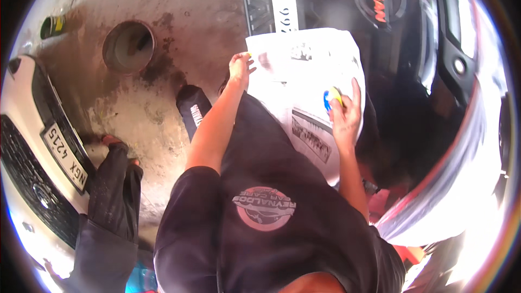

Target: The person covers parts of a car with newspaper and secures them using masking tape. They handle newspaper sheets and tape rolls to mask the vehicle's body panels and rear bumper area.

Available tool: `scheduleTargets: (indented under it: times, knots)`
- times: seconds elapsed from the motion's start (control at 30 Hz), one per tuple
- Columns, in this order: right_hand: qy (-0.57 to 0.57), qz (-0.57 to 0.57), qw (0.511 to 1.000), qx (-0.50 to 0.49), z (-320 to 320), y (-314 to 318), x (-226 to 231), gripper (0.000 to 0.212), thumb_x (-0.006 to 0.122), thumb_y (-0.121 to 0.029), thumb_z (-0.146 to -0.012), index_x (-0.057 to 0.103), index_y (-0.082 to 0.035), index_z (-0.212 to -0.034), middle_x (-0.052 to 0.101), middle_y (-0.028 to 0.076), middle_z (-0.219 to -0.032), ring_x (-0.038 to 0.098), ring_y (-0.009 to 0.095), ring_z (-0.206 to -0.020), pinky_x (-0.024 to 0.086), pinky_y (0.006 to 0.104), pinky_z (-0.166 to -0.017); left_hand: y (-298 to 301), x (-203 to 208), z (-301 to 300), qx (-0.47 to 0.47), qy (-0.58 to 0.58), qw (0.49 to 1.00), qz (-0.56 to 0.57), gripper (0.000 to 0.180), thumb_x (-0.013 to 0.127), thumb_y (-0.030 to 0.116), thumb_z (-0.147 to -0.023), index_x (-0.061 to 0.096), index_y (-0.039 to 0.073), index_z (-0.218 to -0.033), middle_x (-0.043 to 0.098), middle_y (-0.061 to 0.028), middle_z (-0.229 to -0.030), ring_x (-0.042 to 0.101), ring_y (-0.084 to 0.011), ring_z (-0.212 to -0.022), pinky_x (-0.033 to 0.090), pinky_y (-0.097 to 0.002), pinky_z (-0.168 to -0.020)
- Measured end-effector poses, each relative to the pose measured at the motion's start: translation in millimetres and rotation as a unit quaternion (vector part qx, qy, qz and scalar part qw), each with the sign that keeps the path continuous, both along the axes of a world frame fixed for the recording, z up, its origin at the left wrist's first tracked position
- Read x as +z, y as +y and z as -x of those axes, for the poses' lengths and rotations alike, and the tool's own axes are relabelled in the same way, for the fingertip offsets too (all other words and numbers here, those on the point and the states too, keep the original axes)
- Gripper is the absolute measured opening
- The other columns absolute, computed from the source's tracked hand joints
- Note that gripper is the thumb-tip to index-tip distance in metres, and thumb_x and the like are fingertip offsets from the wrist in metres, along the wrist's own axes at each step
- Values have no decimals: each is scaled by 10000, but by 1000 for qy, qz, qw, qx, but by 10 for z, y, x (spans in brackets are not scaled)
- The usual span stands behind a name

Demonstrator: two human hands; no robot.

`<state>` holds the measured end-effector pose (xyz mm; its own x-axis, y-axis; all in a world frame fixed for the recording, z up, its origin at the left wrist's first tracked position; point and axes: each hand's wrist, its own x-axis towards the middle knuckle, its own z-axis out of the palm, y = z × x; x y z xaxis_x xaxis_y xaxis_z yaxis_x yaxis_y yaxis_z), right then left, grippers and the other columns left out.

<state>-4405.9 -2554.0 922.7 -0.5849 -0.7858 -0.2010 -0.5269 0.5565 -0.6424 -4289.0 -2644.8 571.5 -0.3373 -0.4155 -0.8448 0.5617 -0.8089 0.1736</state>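
Observation:
A white sheet of newspaper [304, 70] with grey pictures spreads in front of me, against the front of a black car. My right hand [347, 118] is closed around a yellow and blue roll [332, 97], which looks like tape, over the right part of the paper; its index finger points up along the sheet. At the paper's upper left edge is my left hand [240, 69]. Its thumb and index finger pinch a small yellow piece [249, 55], perhaps tape, while the other fingers are spread over the edge.
The black car's front [401, 65] curves along the right, with a white plate above the newspaper. A round bucket [128, 47] and a small green container [52, 27] stand on the stained concrete floor. A white car [43, 157] and a person in dark trousers [111, 201] are at left.

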Motion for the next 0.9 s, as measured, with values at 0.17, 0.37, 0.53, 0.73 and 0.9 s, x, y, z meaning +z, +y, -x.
scheduleTargets:
  times: [0.17, 0.37, 0.53, 0.73, 0.9]
  knots:
    - [-5, -28, 999, -44, -78, -92, 4, 690, 558, 24, -953, 234, -40, -1559, 658, 55, -900, 537, 69, -681, 427, 192, -590, -103, -633, 258, 68, 44, 997, 1, 200, 584, 134, -990, 497, 72, -1158, 577, -121, -1237, 554, -304, -1193, 515, -564, -936]
    - [73, -63, 994, -58, -137, -246, -40, 694, 535, 30, -942, 202, 7, -1550, 664, 95, -903, 572, 105, -678, 441, 207, -573, -359, -1168, 473, 110, 27, 993, -14, 141, 618, 131, -964, 527, 109, -1069, 616, -42, -1027, 592, -173, -945, 541, -408, -726]
    - [95, -83, 991, -49, -133, -260, -45, 711, 530, -4, -951, 160, 13, -1558, 672, 127, -994, 646, 137, -803, 467, 204, -605, -393, -1252, 509, 81, 30, 996, -4, 145, 634, 157, -966, 530, 112, -1057, 644, -48, -1047, 621, -188, -960, 520, -378, -731]
    - [95, -109, 988, -47, -113, -259, -36, 716, 531, -13, -956, 149, 11, -1561, 673, 130, -993, 654, 146, -807, 467, 211, -615, -445, -1266, 506, 45, 4, 999, 19, 200, 679, 186, -965, 521, 103, -1057, 657, -36, -988, 635, -169, -896, 525, -367, -681]
    - [102, -113, 987, -50, -145, -269, -38, 717, 528, -16, -957, 146, 12, -1562, 671, 132, -981, 652, 148, -799, 466, 212, -614, -471, -1315, 556, 56, 6, 996, 72, 210, 682, 202, -970, 520, 109, -1063, 646, -14, -931, 619, -143, -846, 515, -359, -650]
